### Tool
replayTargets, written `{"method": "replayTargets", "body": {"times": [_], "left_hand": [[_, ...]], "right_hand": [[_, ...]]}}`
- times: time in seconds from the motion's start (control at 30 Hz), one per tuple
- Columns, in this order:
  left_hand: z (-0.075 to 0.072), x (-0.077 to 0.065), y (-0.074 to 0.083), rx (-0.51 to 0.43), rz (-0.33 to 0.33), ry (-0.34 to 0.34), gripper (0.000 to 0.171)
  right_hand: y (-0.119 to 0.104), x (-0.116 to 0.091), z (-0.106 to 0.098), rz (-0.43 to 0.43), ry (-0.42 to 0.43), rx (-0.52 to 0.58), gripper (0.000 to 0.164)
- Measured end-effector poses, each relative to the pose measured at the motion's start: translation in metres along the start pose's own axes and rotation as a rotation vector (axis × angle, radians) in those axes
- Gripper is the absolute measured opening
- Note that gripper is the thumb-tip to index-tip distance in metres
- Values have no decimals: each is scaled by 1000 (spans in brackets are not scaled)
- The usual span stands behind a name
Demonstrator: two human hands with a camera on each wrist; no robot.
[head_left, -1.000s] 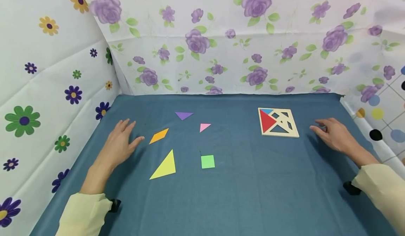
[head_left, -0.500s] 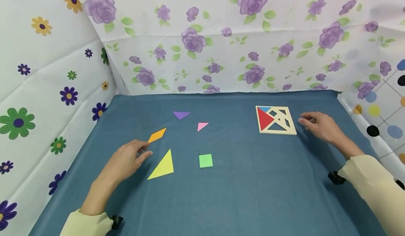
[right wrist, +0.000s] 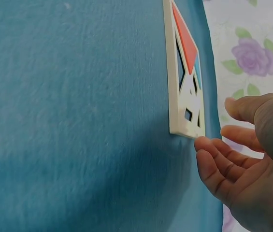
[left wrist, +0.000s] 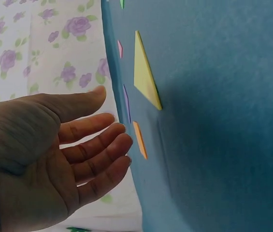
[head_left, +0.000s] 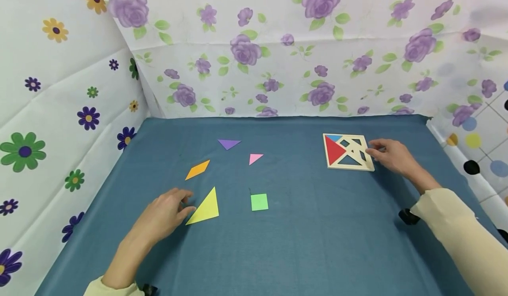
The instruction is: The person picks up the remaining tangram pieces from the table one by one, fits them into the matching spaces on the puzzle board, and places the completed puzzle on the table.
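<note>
My left hand (head_left: 164, 214) hovers over the table at the left edge of a yellow triangle (head_left: 208, 207), its fingers loosely bent around nothing. In the left wrist view the thumb and fingers stand apart, and the yellow piece (left wrist: 145, 72) lies beyond them. At the right edge of a wooden tangram board (head_left: 349, 169) is my right hand (head_left: 394, 158), fingertips overlapping that edge in the head view. The right wrist view has its relaxed fingers (right wrist: 218, 169) close to the board's corner, gripping nothing. A red triangle (head_left: 333, 149) and a blue triangle (head_left: 333, 137) fill two board recesses; the other recesses show cloth.
Several flat pieces lie loose on the blue cloth (head_left: 301, 243): an orange parallelogram (head_left: 197, 170), a purple triangle (head_left: 229, 144), a pink triangle (head_left: 255, 159) and a green square (head_left: 259, 202). Flower-printed sheets (head_left: 278, 58) hang behind and at the left.
My left hand has come down and toward me, from beside the orange parallelogram to the yellow triangle, its fingers bending more. My right hand has moved left to the board's edge. The pieces stay put.
</note>
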State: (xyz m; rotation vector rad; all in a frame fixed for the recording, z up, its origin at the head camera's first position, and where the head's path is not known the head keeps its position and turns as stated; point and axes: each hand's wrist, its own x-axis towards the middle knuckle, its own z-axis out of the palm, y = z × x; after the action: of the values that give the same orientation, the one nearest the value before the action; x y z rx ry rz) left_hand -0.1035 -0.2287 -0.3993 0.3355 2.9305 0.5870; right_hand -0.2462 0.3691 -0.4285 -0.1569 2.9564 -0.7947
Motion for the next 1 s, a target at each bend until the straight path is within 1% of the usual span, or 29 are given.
{"method": "replayTargets", "body": {"times": [0.13,0.27,0.43,0.57,0.77,1.0], "left_hand": [[4,-3,2,21,-19,4,38],[8,-4,3,52,-51,12,45],[12,-3,3,77,-62,14,51],[15,-3,3,70,-59,10,51],[19,-3,1,50,-61,3,50],[24,-1,0,44,-81,-12,50]], "right_hand": [[-4,7,2,12,29,-22,56],[-7,16,4,23,47,-40,51],[-7,28,3,30,54,-61,48],[-6,37,2,41,46,-76,46],[-4,44,3,64,11,-62,48],[-4,55,9,59,17,-76,47]]}}
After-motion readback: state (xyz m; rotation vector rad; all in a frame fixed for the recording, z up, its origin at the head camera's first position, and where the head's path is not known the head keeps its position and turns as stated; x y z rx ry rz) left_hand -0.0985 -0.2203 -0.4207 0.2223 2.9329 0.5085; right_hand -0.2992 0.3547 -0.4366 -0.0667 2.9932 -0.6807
